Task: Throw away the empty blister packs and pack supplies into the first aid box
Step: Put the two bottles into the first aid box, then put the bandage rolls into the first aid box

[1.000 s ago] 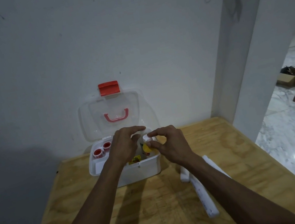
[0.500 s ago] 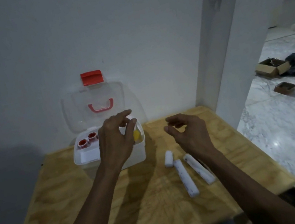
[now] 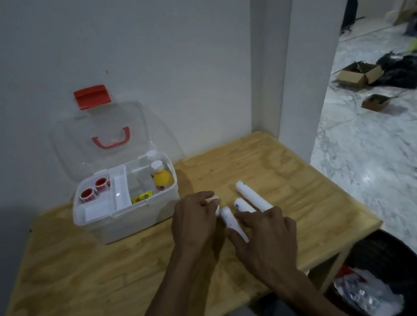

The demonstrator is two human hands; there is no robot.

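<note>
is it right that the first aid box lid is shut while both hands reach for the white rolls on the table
Not quite: the head view shows the first aid box with its lid open, standing upright. The left hand and right hand do reach for the white rolls on the table.

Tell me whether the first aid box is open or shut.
Open. The first aid box has its clear lid tipped back against the wall, exposing the yellow bottle and red-capped containers inside.

Beneath the fingers [image 3: 246, 220] we see a plywood table [image 3: 83, 277]. Beyond them stands a white wall [image 3: 124, 33], and to their right a white pillar [image 3: 290, 59]. Far to their right, two cardboard boxes [image 3: 357, 74] sit on a marble floor [image 3: 398, 166] beside a dark heap [image 3: 414, 68].
</note>
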